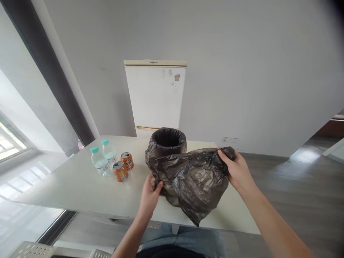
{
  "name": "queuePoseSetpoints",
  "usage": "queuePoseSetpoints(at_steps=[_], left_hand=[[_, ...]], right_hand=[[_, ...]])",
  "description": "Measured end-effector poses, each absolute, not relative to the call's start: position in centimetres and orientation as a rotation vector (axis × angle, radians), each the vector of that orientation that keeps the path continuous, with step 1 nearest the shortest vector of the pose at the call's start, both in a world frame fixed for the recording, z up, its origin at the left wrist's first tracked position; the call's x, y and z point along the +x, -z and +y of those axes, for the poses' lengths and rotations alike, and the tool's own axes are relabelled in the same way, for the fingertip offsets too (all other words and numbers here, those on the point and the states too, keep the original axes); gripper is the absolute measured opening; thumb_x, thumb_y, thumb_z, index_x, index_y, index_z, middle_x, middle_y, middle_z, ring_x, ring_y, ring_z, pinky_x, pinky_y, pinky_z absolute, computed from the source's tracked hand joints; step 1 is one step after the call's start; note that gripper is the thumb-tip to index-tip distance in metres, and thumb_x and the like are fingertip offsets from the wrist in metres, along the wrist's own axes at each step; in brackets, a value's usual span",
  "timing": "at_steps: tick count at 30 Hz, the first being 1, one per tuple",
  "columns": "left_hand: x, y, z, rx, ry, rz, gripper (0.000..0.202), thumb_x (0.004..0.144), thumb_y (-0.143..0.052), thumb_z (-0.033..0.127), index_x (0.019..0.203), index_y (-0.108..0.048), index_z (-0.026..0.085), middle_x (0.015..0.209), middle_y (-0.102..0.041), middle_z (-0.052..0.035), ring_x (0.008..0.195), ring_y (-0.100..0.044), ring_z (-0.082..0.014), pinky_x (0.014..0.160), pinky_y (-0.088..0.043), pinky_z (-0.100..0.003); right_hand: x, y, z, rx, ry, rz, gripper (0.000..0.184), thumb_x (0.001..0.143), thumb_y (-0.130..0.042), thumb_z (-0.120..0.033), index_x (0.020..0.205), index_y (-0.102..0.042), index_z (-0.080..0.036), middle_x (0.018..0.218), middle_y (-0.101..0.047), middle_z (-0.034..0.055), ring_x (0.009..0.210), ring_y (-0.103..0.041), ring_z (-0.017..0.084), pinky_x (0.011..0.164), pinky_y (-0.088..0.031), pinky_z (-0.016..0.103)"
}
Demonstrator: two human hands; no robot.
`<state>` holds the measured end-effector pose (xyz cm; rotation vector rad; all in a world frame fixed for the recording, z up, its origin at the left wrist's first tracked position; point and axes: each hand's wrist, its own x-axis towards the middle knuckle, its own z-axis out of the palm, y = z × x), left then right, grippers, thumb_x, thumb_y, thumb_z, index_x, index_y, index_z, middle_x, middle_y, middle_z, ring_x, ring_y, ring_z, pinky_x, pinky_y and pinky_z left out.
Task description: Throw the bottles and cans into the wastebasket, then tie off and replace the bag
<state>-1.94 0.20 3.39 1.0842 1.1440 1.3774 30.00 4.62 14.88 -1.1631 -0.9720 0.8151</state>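
A small bin (168,141) lined with a black plastic bag stands near the middle of the white table (80,186). In front of it I hold a second, loose black plastic bag (196,182), which hangs down over the table's front edge. My left hand (150,195) pinches the bag's lower left edge close to the bin's base. My right hand (235,168) grips the bag's upper right corner, fingers closed around the bunched plastic.
Two water bottles with teal caps (103,157) and two orange drink cans (123,166) stand on the table's left part. A white fridge (156,96) stands against the grey wall behind the table. A window lies to the left.
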Motion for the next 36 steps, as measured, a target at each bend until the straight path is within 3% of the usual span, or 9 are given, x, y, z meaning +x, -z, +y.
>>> queuePoseSetpoints(at_steps=[3,7,13,16,19,24,29,33,36], left_hand=[[-3.5,-4.7,0.0,1.184,-1.564,1.423,0.049,0.091,-0.064,0.055,0.124,-0.052,0.021,0.116,-0.070,-0.0132,0.100,-0.069,-0.0267,0.084,-0.057,-0.040],[-2.0,-6.1,-2.7,1.531,-1.717,1.709,0.033,0.098,-0.057,0.045,0.123,-0.057,0.023,0.128,-0.062,-0.0154,0.121,-0.060,-0.0309,0.100,-0.050,-0.046],[3.6,-3.7,-4.7,1.714,-1.036,1.480,0.036,0.088,-0.072,0.053,0.106,-0.068,0.022,0.105,-0.072,-0.0126,0.100,-0.068,-0.0330,0.086,-0.051,-0.040],[4.0,-3.1,-3.9,1.790,-1.074,1.392,0.024,0.095,-0.064,0.045,0.086,-0.067,0.022,0.097,-0.070,-0.0093,0.093,-0.066,-0.0277,0.080,-0.049,-0.034],[2.6,-4.3,-2.5,1.747,-1.233,1.436,0.037,0.103,-0.049,0.041,0.074,-0.060,0.021,0.081,-0.065,-0.0055,0.079,-0.062,-0.0216,0.072,-0.045,-0.030],[-0.4,-6.6,-0.3,1.521,-1.404,1.423,0.038,0.105,-0.043,0.052,0.103,-0.066,0.022,0.091,-0.072,-0.0067,0.086,-0.068,-0.0231,0.079,-0.050,-0.032],[-0.1,-3.4,-0.5,1.508,-1.186,1.672,0.045,0.095,-0.056,0.060,0.115,-0.062,0.020,0.109,-0.072,-0.0151,0.106,-0.068,-0.0325,0.092,-0.050,-0.045],[1.6,-0.1,-1.0,1.535,-0.924,1.477,0.040,0.086,-0.067,0.053,0.107,-0.060,0.019,0.083,-0.068,-0.0069,0.083,-0.069,-0.0273,0.076,-0.053,-0.038],[2.0,0.1,0.0,1.323,-1.073,1.279,0.040,0.084,-0.067,0.054,0.106,-0.057,0.022,0.089,-0.060,-0.0016,0.068,-0.062,-0.0164,0.056,-0.049,-0.026]], right_hand=[[30.6,-12.8,4.1,-1.251,-0.534,-1.043,0.045,0.076,-0.085,-0.058,0.097,-0.069,-0.021,0.097,-0.072,0.0046,0.090,-0.067,0.021,0.076,-0.057,0.031],[30.5,-9.4,3.2,-1.378,-0.583,-0.807,0.051,0.073,-0.086,-0.060,0.102,-0.065,-0.024,0.099,-0.071,0.0041,0.084,-0.066,0.021,0.068,-0.055,0.030],[29.2,-5.1,2.4,-1.233,-0.902,-0.500,0.050,0.070,-0.087,-0.051,0.105,-0.066,-0.024,0.096,-0.072,0.0026,0.077,-0.067,0.021,0.065,-0.055,0.033],[29.6,-4.2,1.8,-1.116,-0.959,-0.485,0.031,0.075,-0.074,-0.049,0.089,-0.065,-0.023,0.085,-0.070,0.0003,0.076,-0.066,0.022,0.066,-0.056,0.034],[30.8,-4.2,0.9,-1.089,-0.943,-0.479,0.023,0.073,-0.069,-0.043,0.081,-0.063,-0.023,0.082,-0.068,0.0000,0.076,-0.065,0.021,0.064,-0.054,0.032],[32.6,-4.5,-0.1,-1.232,-0.838,-0.587,0.032,0.062,-0.083,-0.034,0.085,-0.064,-0.023,0.080,-0.066,-0.0022,0.071,-0.061,0.018,0.059,-0.047,0.027],[33.3,-2.7,0.4,-1.192,-0.681,-0.472,0.044,0.056,-0.087,-0.035,0.091,-0.063,-0.023,0.085,-0.066,-0.0028,0.076,-0.061,0.017,0.068,-0.051,0.030],[34.2,-0.5,1.0,-1.242,-0.566,-0.357,0.043,0.061,-0.082,-0.035,0.097,-0.061,-0.025,0.090,-0.065,-0.0025,0.078,-0.060,0.017,0.070,-0.051,0.032],[35.2,0.6,1.3,-1.290,-0.501,-0.308,0.042,0.066,-0.077,-0.035,0.102,-0.058,-0.025,0.092,-0.063,-0.0015,0.080,-0.060,0.018,0.073,-0.051,0.033]])
